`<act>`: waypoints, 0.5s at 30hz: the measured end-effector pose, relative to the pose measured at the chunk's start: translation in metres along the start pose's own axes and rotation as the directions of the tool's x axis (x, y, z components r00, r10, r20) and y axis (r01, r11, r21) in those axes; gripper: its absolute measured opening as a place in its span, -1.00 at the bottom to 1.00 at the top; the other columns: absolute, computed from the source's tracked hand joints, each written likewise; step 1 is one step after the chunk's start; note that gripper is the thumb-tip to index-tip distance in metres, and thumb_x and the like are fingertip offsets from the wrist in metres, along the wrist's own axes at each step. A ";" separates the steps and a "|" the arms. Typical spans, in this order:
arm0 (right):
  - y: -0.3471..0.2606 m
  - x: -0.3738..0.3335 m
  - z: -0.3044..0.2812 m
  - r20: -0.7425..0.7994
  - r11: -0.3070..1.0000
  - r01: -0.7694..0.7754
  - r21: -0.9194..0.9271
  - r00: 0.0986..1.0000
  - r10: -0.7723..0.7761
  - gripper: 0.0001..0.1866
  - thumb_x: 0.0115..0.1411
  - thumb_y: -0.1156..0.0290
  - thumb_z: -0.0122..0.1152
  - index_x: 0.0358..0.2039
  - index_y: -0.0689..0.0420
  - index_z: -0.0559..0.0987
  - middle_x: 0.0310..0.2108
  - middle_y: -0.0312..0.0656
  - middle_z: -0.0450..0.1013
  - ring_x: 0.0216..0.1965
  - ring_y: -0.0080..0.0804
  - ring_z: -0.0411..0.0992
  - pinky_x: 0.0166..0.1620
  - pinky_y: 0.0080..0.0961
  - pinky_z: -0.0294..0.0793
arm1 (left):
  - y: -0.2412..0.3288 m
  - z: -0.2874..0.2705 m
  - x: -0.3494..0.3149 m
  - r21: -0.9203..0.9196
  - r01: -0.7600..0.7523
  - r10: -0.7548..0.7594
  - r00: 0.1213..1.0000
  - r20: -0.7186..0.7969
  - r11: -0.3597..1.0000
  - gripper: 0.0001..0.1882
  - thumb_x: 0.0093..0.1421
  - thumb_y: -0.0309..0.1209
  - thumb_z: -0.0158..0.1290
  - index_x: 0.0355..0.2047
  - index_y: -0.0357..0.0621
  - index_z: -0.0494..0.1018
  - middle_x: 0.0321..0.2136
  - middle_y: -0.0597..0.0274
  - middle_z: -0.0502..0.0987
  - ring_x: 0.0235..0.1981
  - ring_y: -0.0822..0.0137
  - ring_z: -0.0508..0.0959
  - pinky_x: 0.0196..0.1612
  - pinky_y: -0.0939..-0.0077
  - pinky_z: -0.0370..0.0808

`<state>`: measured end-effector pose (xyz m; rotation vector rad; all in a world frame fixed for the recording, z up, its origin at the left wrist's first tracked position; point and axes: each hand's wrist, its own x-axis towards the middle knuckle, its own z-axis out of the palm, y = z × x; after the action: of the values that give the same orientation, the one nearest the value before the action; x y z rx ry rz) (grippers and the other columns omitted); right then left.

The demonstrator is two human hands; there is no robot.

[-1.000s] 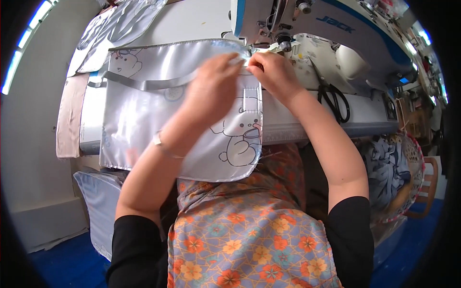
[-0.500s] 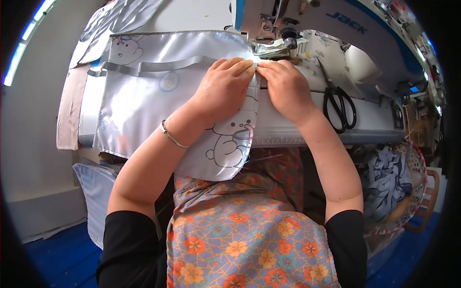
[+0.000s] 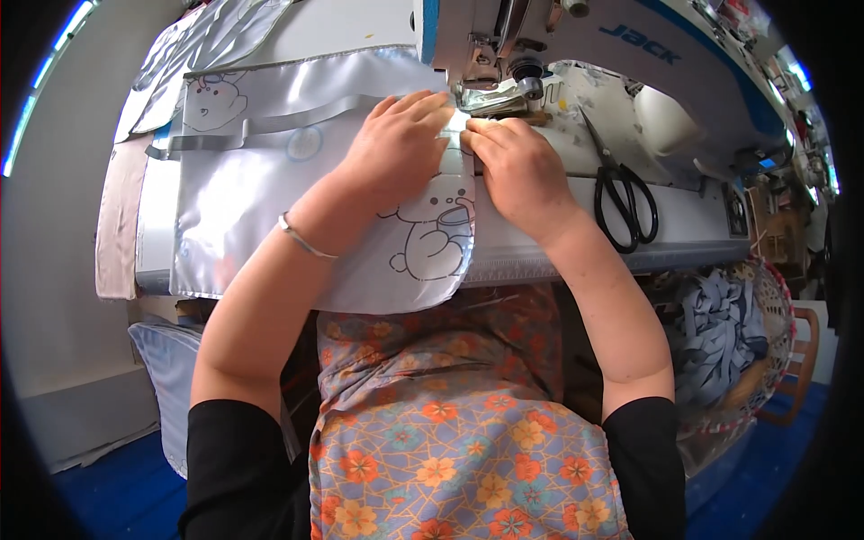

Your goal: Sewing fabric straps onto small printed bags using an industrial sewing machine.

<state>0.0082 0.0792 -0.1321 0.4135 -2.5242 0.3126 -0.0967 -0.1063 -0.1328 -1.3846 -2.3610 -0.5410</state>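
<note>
A shiny white fabric piece (image 3: 261, 220) printed with cartoon animals lies across the table, its rounded lower corner hanging over the front edge. Across its upper part runs a grey strap (image 3: 297, 117). My left hand (image 3: 400, 144) rests on the fabric near its right edge, fingers stretched out and lying flat. Close beside it, my right hand (image 3: 522, 166) has its thumb and fingers pinched together on the fabric's right edge. Both hands are just in front of the needle area of a sewing machine (image 3: 486, 67). The fingertips' exact hold is partly hidden by glare.
Black-handled scissors (image 3: 623, 193) lie right of my right hand. More white pieces with grey straps (image 3: 193, 58) lie at the far left. At the lower right, a basket (image 3: 781, 333) holds grey fabric strips (image 3: 720, 328). The machine's arm (image 3: 621, 63) overhangs the table.
The fabric's lower corner has moved up, away from me, along its right edge. My left hand has moved slightly forward, and a gap has opened between my two hands.
</note>
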 end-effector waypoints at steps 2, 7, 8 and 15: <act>0.001 -0.001 -0.003 -0.005 1.000 -0.005 0.000 1.000 0.005 -0.67 0.10 0.59 0.18 -0.09 0.17 0.66 -0.05 -0.19 0.59 -0.06 -0.23 0.51 0.07 -0.34 0.54 | -0.017 -0.018 -0.002 -0.019 0.017 -0.016 0.998 0.062 1.000 -0.48 0.15 -0.46 0.09 0.16 -0.23 0.43 0.19 -0.04 0.47 0.24 0.02 0.43 0.32 0.05 0.31; -0.001 -0.001 -0.005 -0.011 0.999 0.020 0.043 1.000 -0.019 -0.69 0.08 0.59 0.22 -0.12 0.18 0.66 -0.09 -0.15 0.59 -0.07 -0.21 0.51 0.05 -0.33 0.54 | -0.104 -0.068 -0.038 0.297 0.267 -0.295 0.954 0.052 0.917 -0.49 0.12 -0.49 0.07 0.13 -0.23 0.47 0.02 0.00 0.57 0.02 -0.03 0.58 0.11 0.13 0.50; 0.000 -0.001 -0.005 -0.010 0.999 0.015 0.043 1.000 -0.015 -0.69 0.08 0.59 0.22 -0.12 0.18 0.66 -0.09 -0.15 0.59 -0.07 -0.21 0.51 0.05 -0.33 0.54 | -0.111 -0.073 -0.038 0.338 0.298 -0.339 0.938 0.069 0.893 -0.54 0.14 -0.49 0.05 0.09 -0.19 0.52 -0.01 0.02 0.58 0.01 -0.03 0.58 0.11 0.13 0.51; -0.002 0.000 -0.005 0.003 0.999 0.020 0.039 1.000 -0.020 -0.70 0.09 0.56 0.28 -0.12 0.19 0.67 -0.09 -0.18 0.60 -0.09 -0.24 0.52 0.03 -0.36 0.56 | -0.136 -0.086 -0.037 0.263 0.489 -0.510 0.860 0.011 0.831 -0.69 0.24 -0.42 0.04 -0.01 -0.13 0.56 -0.29 -0.01 0.64 -0.19 -0.02 0.65 -0.07 0.14 0.56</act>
<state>0.0110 0.0792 -0.1275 0.4544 -2.5188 0.3541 -0.1908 -0.2368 -0.0960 -0.6767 -2.7516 -0.2965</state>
